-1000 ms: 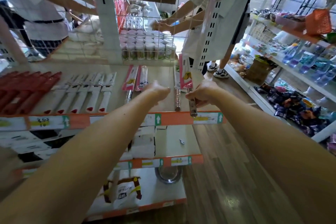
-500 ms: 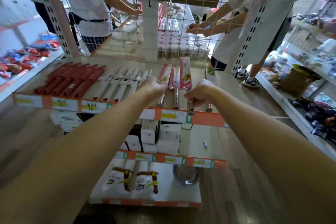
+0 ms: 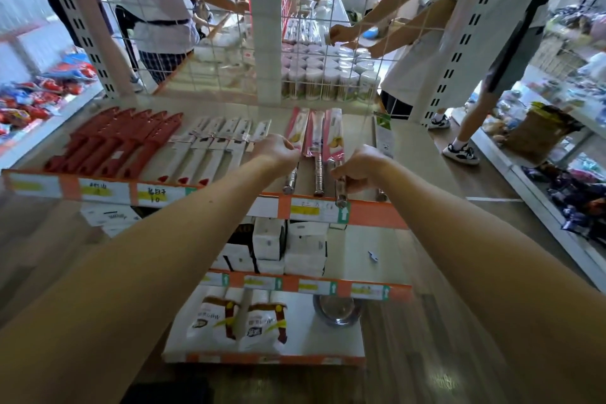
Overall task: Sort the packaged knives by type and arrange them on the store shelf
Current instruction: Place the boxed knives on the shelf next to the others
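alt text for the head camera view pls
Two bare hands reach onto a store shelf: the right hand grips the metal handle of the rightmost pink-packaged knife, the left hand holds the leftmost pink-packaged knife of three. Rows of red knives and white knives lie to their left.

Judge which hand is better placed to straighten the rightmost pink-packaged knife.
Right, probably. The right hand grips that knife's metal handle, so it can shift it directly; the left hand is two packs away, at the leftmost pink pack.
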